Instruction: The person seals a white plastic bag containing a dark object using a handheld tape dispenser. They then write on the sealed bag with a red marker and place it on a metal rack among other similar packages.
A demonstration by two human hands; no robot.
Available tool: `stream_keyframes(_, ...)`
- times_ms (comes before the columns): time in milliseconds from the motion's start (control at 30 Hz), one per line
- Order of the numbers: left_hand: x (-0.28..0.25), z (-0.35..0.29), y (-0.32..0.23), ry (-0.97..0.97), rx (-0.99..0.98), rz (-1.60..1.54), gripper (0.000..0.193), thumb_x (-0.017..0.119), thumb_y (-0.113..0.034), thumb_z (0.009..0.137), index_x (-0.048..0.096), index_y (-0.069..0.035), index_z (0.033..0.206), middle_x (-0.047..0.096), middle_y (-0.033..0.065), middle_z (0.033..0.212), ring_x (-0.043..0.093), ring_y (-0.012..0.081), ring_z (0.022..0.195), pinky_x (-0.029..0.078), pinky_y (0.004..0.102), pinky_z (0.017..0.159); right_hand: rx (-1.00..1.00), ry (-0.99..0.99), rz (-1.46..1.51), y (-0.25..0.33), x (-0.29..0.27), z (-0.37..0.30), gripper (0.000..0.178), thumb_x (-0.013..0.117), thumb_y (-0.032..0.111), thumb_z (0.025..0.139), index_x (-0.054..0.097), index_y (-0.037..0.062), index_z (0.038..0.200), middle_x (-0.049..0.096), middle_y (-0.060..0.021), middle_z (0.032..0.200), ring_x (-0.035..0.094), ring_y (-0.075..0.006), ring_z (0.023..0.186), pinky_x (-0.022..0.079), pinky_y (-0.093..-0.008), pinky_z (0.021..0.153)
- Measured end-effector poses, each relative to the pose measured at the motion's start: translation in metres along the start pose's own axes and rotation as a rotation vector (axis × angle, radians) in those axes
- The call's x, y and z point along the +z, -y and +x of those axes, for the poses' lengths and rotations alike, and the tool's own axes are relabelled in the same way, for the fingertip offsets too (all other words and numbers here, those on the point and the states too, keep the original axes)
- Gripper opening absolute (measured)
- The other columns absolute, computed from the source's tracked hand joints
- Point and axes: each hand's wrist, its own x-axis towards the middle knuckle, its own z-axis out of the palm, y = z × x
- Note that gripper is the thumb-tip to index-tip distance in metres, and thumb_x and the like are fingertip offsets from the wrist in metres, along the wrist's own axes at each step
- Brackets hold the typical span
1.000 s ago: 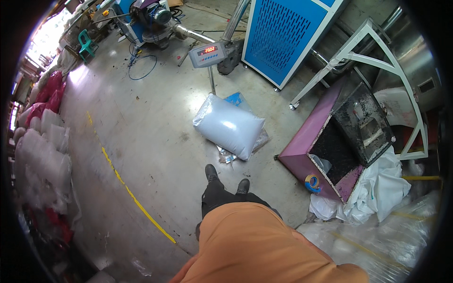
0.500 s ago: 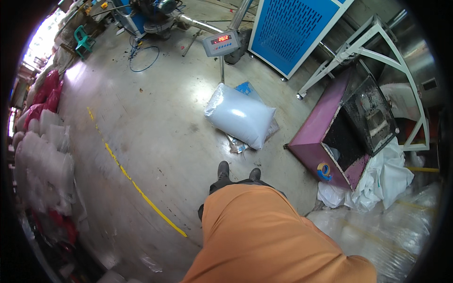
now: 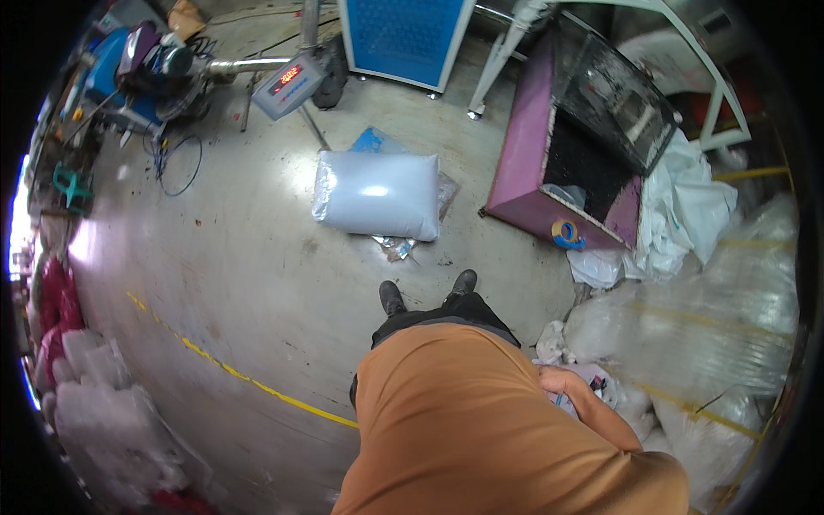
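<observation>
On a grey concrete floor (image 3: 215, 283), a plump, pillow-shaped bag of glossy white plastic (image 3: 376, 196) is lying flat just beyond a pair of dark grey boots (image 3: 392, 299), resting on a thin, worn platform with blue showing at its far side (image 3: 367, 140). Just past it, a grey, box-shaped display with glowing red digits (image 3: 300, 93) is standing on a slim metal pole (image 3: 314, 129). At the person's right side, the bare right hand (image 3: 558, 379) is hanging low beside the orange cloth shirt (image 3: 481, 412), close to a crumpled white bundle with dark patches (image 3: 601, 378); whether the fingers of this hand or of the left hand are spreading, pressing together or pinching something, I cannot tell, as the shirt is covering part of the view. Farther right, an open purple box with a black interior (image 3: 521, 146) is standing on the floor, a roll of blue-and-tan tape (image 3: 565, 232) is showing at its near face, and white plastic sheeting (image 3: 687, 197) is lying in folds beside it. To the left, a worn yellow floor line (image 3: 257, 388) is curving toward the person, and bulging translucent plastic bags (image 3: 112, 429) are lying near crimson plastic bags (image 3: 57, 300)
</observation>
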Motion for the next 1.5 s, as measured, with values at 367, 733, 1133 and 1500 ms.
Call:
stream_keyframes(367,0.075,0.008,-0.112,0.023,0.098,0.193,0.027,0.066,-0.025,0.088,0.072,-0.003,0.103,0.057,0.0095,0.069,0.054,0.0218,0.062,0.052,0.0430,0.065,-0.225,-0.152,0.537,-0.101,-0.149,0.022,0.019,0.073,0.024,0.083,0.078,0.0065,0.088,0.070,-0.0018,0.076,0.060,-0.0141,0.066,0.049,-0.0302,0.062)
stream_keyframes(733,0.156,0.017,-0.236,0.099,0.223,0.360,0.026,0.063,-0.023,0.091,0.070,-0.004,0.106,0.052,0.0083,0.065,0.050,0.0204,0.058,0.051,0.0426,0.063,-0.044,-0.788,0.483,-0.197,-0.222,0.086,0.024,0.075,0.025,0.088,0.076,0.0029,0.097,0.073,-0.0067,0.080,0.065,-0.0146,0.066,0.054,-0.0317,0.063)
stream_keyframes(1133,0.343,0.152,-0.585,0.482,0.654,1.154,0.025,0.059,-0.022,0.094,0.069,-0.004,0.109,0.048,0.0069,0.062,0.046,0.0190,0.054,0.050,0.0421,0.060,-0.110,-1.149,0.942,-0.195,-0.232,0.109,0.028,0.067,0.030,0.090,0.077,0.0065,0.100,0.076,-0.0115,0.094,0.072,-0.0233,0.084,0.056,-0.0408,0.074)
stream_keyframes(1500,0.621,0.161,-0.826,0.768,1.147,1.537,0.025,0.056,-0.021,0.097,0.067,-0.004,0.112,0.044,0.0056,0.059,0.042,0.0177,0.050,0.049,0.0416,0.058,0.876,-1.587,1.338,-0.114,-0.040,0.239,0.036,0.064,0.041,0.090,0.079,0.0097,0.083,0.074,-0.0120,0.079,0.073,-0.0257,0.072,0.058,-0.0429,0.072)
